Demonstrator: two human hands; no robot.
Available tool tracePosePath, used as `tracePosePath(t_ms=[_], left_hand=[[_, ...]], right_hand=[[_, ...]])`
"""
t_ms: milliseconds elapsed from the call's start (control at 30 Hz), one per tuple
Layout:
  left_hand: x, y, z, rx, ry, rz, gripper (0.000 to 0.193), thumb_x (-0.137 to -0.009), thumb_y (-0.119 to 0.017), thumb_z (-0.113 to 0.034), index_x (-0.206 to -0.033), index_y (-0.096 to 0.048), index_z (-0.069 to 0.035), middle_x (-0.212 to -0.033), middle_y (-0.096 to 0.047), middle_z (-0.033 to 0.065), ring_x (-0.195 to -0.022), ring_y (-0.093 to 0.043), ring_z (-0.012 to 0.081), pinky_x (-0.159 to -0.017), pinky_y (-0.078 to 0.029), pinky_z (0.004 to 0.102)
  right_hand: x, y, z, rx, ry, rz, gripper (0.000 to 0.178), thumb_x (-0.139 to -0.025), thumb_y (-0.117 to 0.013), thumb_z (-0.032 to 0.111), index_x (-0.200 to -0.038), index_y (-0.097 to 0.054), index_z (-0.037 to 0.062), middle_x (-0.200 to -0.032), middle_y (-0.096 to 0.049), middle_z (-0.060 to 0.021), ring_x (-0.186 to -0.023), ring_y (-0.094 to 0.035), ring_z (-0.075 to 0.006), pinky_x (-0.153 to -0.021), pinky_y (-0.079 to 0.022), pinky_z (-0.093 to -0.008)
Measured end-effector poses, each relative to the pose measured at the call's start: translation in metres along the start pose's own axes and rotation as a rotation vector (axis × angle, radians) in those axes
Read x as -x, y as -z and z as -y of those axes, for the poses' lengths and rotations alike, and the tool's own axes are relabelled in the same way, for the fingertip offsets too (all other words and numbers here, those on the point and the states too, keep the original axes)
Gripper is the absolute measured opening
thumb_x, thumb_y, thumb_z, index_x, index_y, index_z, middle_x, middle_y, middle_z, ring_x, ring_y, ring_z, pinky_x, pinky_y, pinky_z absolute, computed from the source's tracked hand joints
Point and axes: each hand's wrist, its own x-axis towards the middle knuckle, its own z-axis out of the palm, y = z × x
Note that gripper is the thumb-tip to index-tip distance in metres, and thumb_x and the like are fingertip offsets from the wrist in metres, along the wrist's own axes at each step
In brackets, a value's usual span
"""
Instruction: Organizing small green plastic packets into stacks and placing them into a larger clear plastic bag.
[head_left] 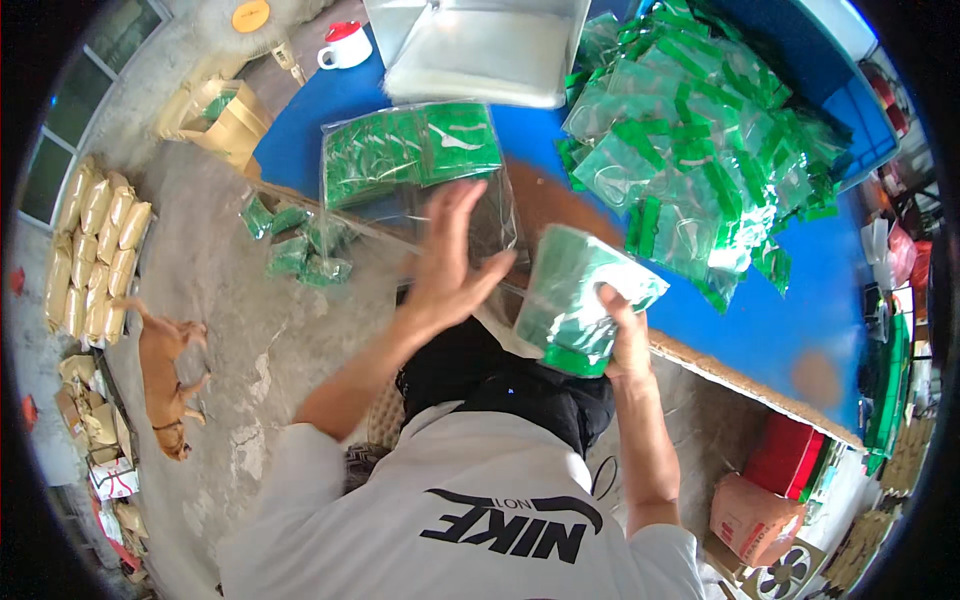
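My right hand grips a stack of clear plastic packets with green ends, its thumb across the top, near the table's front edge. To its left my left hand is open, fingers apart and slightly blurred, with nothing held. It is over the loose lower part of a large clear plastic bag; whether it touches the film I cannot tell. Rows of green packets fill the bag's far part, which lies on the blue table. A big heap of similar packets is spread at the right.
Flat clear bags lie in an open container at the back, beside a white mug with a red lid. Several green bundles and a brown dog are on the floor at left. A cardboard box stands behind.
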Motion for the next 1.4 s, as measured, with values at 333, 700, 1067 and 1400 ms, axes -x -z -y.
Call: tracePosePath(t_ms=[333,700,1067,1400], left_hand=[[0.007,0.086,0.063,-0.709,-0.179,0.199,0.067,-0.074,-0.064,0.002,-0.138,-0.050,-0.008,-0.127,-0.048,0.0175,-0.118,-0.048,0.0377,-0.101,-0.039,0.0500],[0.010,0.089,0.063,-0.973,-0.252,0.228,0.080,-0.072,-0.068,-0.002,-0.148,-0.041,-0.007,-0.132,-0.047,0.0173,-0.112,-0.052,0.0349,-0.094,-0.044,0.0447],[0.009,0.080,0.054,-0.798,-0.255,0.243,0.077,-0.071,-0.063,0.007,-0.144,-0.043,-0.003,-0.134,-0.043,0.0186,-0.111,-0.056,0.0393,-0.092,-0.051,0.0435],[-0.015,0.080,0.032,-0.846,-0.400,0.173,0.056,-0.073,-0.064,0.003,-0.128,-0.059,-0.005,-0.127,-0.054,0.0122,-0.103,-0.059,0.0305,-0.088,-0.050,0.0403]], right_hand=[[-0.004,-0.059,-0.028,-0.140,-0.096,0.029,0.054,-0.082,-0.080,0.030,-0.122,-0.057,0.0023,-0.110,-0.064,-0.0067,-0.099,-0.063,-0.0176,-0.088,-0.053,-0.0345],[-0.002,-0.056,-0.025,-0.132,0.003,-0.046,0.048,-0.086,-0.078,0.025,-0.122,-0.057,0.0013,-0.113,-0.065,-0.0078,-0.101,-0.063,-0.0180,-0.089,-0.052,-0.0349],[0.001,-0.057,-0.033,-0.076,0.055,-0.011,0.043,-0.086,-0.079,0.021,-0.119,-0.060,0.0014,-0.108,-0.067,-0.0055,-0.097,-0.063,-0.0154,-0.089,-0.050,-0.0326],[0.002,-0.065,-0.040,-0.051,0.097,0.056,0.031,-0.087,-0.077,0.014,-0.111,-0.064,0.0011,-0.104,-0.070,-0.0046,-0.092,-0.064,-0.0137,-0.085,-0.052,-0.0305]])
